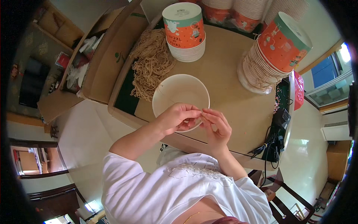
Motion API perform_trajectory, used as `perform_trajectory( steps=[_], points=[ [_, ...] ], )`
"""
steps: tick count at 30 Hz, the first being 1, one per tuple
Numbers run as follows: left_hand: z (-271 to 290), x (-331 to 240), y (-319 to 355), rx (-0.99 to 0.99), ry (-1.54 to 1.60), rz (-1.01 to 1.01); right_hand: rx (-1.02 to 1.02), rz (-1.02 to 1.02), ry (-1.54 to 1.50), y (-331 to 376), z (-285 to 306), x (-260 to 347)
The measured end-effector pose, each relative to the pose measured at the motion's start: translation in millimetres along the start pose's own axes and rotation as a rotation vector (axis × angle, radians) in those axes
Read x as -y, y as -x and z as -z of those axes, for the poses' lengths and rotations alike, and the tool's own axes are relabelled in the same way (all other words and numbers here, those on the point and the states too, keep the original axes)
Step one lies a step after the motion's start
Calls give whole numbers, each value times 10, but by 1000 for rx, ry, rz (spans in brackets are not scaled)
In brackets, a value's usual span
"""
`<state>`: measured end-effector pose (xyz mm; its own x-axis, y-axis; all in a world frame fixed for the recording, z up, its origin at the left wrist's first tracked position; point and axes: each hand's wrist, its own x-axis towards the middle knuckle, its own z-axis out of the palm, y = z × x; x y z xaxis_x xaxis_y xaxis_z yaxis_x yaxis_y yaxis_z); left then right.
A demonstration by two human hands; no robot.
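A white paper bucket (179,87) stands with its open mouth toward me at the table's near side. A thin tan string (163,94) shows faintly inside, near the bucket's upper left wall. Over the near right rim, my left hand (181,116) and my right hand (217,127) meet with fingertips pinched together. The string seems to run to the fingertips, where its end is mostly hidden. Left of the bucket lies a tangled heap of the same tan string (151,63).
Upside-down nested orange-and-green buckets (185,33) stand behind the heap. Another stack (278,48), with strings hanging from it, leans at the right. More buckets (246,18) line the back. An open cardboard box (108,56) is at left; black cables (274,143) lie on the right edge.
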<state>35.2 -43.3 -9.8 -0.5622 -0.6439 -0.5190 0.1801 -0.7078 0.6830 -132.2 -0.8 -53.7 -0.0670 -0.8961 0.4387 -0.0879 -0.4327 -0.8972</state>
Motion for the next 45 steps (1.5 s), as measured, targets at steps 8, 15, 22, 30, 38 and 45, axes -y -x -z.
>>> perform_trajectory(
  steps=[8,15,22,30,38,45],
  points=[
    [-3,-40,51,-111,-98,-88,15,73,187,3,-8,9],
    [59,41,108,-169,-412,-301,85,-197,-113,-23,4,118],
    [-54,14,181,-223,-815,-573,72,-298,-121,-40,5,59],
    [-94,-33,185,-225,-706,-438,82,-294,-136,-46,7,34],
    [-98,14,198,-267,-798,-455,50,-300,-103,-27,-12,18],
    [-99,14,207,-361,-798,-610,180,-224,25,-108,8,148]
  ],
)
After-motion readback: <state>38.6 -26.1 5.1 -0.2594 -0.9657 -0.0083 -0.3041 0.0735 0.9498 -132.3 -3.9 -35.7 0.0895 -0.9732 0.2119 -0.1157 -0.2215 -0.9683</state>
